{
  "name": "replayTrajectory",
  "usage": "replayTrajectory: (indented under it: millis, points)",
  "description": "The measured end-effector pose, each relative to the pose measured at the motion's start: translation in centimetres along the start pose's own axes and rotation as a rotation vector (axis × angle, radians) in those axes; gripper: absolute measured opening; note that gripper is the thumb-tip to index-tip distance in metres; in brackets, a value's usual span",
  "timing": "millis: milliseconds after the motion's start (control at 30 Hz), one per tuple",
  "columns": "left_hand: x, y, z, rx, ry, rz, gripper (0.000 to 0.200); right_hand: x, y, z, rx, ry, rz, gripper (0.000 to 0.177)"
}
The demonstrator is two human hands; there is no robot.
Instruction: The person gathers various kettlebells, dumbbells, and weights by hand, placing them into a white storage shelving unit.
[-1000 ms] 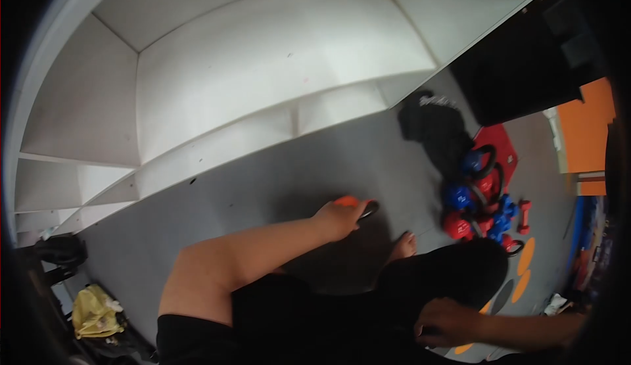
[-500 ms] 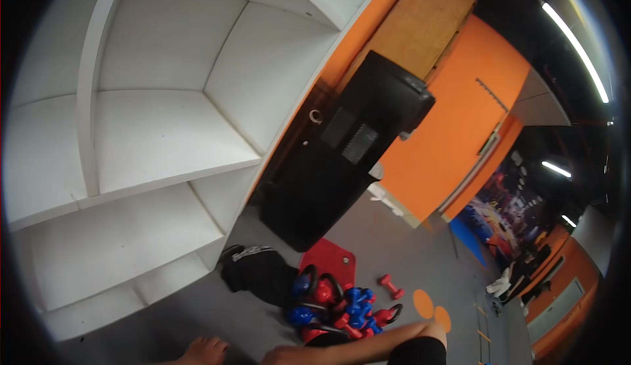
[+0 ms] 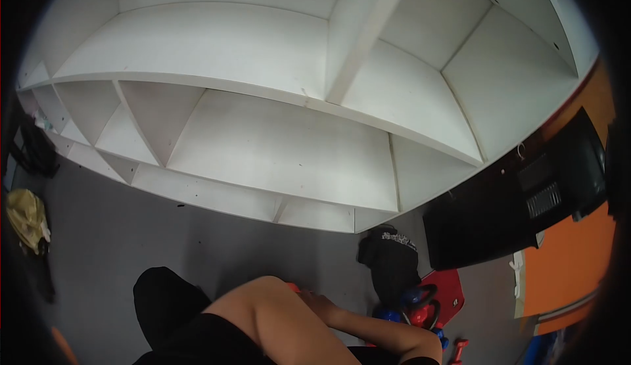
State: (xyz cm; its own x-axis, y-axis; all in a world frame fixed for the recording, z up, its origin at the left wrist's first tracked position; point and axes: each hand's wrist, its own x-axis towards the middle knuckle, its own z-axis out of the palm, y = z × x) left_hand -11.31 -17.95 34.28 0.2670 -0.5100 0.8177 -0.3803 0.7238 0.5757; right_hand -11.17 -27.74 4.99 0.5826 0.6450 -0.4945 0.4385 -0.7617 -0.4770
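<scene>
I look down past a bare arm [image 3: 263, 316] and black clothing [image 3: 164, 299] at a grey floor. A small bit of an orange thing [image 3: 292, 287] shows just beyond the arm. A forearm runs in from the lower right, and its hand, which looks like my right hand [image 3: 317, 298], lies next to the orange thing. Its fingers are hidden. My left hand does not show. To the right on the floor sit blue and red kettlebells [image 3: 415, 309] and a red dumbbell [image 3: 460, 350].
A large white shelf unit [image 3: 276, 155] with bare compartments fills the upper view. A black bundle [image 3: 391, 260] and a red mat [image 3: 450, 293] lie by a black cabinet [image 3: 506, 214]. An orange wall [image 3: 565, 266] is at right, a yellow bag [image 3: 26, 217] at left.
The view has swung from the cabinet and orange wall back to the shelves and floor. The kettlebell pile now sits at the lower right, and the arm fills the bottom middle.
</scene>
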Motion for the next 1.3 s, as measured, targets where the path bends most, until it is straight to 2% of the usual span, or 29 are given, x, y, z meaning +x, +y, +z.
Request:
replayTrajectory:
  millis: [133,200,233,300,333,400,433,500,600,667,700,733,833,867,900,933,967,1033,1067,1133,1167,1233,1300]
  points:
    - [-0.3,-1.2,0.8,-0.009,-0.042,-0.04,0.044,1.1,-1.0,-0.8,0.1,0.065,0.17,0.052]
    - [-0.3,-1.5,1.6,-0.028,-0.056,-0.065,0.044,0.8,-0.8,-0.4,-0.066,0.166,0.113,0.048]
    - [-0.4,-1.6,1.9,-0.04,-0.063,-0.08,0.045,0.8,-0.7,-0.1,-0.045,0.171,0.123,0.048]
    - [-0.5,-1.7,2.7,-0.066,-0.085,-0.111,0.045,1.3,0.3,0.6,-0.162,0.267,-0.028,0.043]
    - [-0.4,-1.7,3.2,-0.086,-0.099,-0.125,0.046,1.7,0.6,1.4,-0.138,0.276,-0.006,0.043]
    - [0.0,-2.0,4.3,-0.14,-0.147,-0.142,0.047,2.8,1.1,2.7,0.154,0.269,-0.019,0.04]
    - [0.1,-2.1,5.1,-0.178,-0.175,-0.151,0.047,3.0,1.0,3.2,0.183,0.294,0.02,0.04]
    - [0.6,-2.6,6.9,-0.275,-0.268,-0.153,0.048,3.4,1.4,3.2,0.142,0.117,0.019,0.046]
    - [1.5,-3.2,10.5,-0.442,-0.386,-0.141,0.049,4.3,2.5,4.0,0.19,0.052,0.054,0.043]
    - [-1.2,-6.2,5.2,0.13,-0.536,-0.244,0.045,5.1,3.6,5.1,0.22,0.035,0.091,0.034]
    - [-2.8,-6.1,3.5,0.201,-0.503,-0.478,0.042,5.0,3.8,5.0,0.238,-0.001,0.119,0.029]
    - [-4.1,-5.5,1.6,0.392,-0.565,-0.602,0.039,4.4,3.7,4.4,0.314,0.002,0.233,0.026]
    - [-11.6,-4.5,-2.2,0.492,-0.571,-0.928,0.029,1.8,6.4,3.6,0.367,0.071,0.129,0.031]
    - [-13.0,-3.8,-2.9,0.488,-0.576,-0.934,0.029,1.7,7.8,4.5,0.355,0.15,0.149,0.032]
    - [-14.2,-2.9,-3.5,0.611,-0.649,-1.012,0.026,0.6,8.2,4.2,0.345,0.22,0.169,0.032]
    - [-15.4,-2.3,-4.1,0.727,-0.717,-1.092,0.024,-1.1,9.2,4.0,0.4,0.179,0.228,0.033]
    - [-16.3,-2.3,-4.9,0.703,-0.698,-1.118,0.024,-4.8,9.7,1.3,0.451,0.122,0.283,0.033]
    - [-17.3,-3.0,-6.3,0.741,-1.063,-0.873,0.039,-10.3,10.7,0.4,0.538,0.292,0.355,0.03]
    - [-17.4,-3.1,-6.1,0.737,-1.034,-0.896,0.039,-12.7,11.2,0.4,0.551,0.407,0.379,0.03]
    - [-17.3,-2.9,-5.8,0.782,-0.87,-0.884,0.033,-16.7,10.9,1.1,0.512,0.54,0.556,0.028]
    - [-17.4,-2.9,-6.1,0.786,-0.864,-0.9,0.033,-18.1,11.1,2.5,0.535,0.608,0.612,0.028]
    - [-17.5,-3.0,-6.8,0.772,-1.009,-0.949,0.038,-20.7,10.7,4.5,0.602,0.726,0.736,0.026]
    - [-17.3,-3.2,-7.1,0.782,-1.011,-0.974,0.038,-22.9,10.4,5.8,0.646,0.762,0.795,0.026]
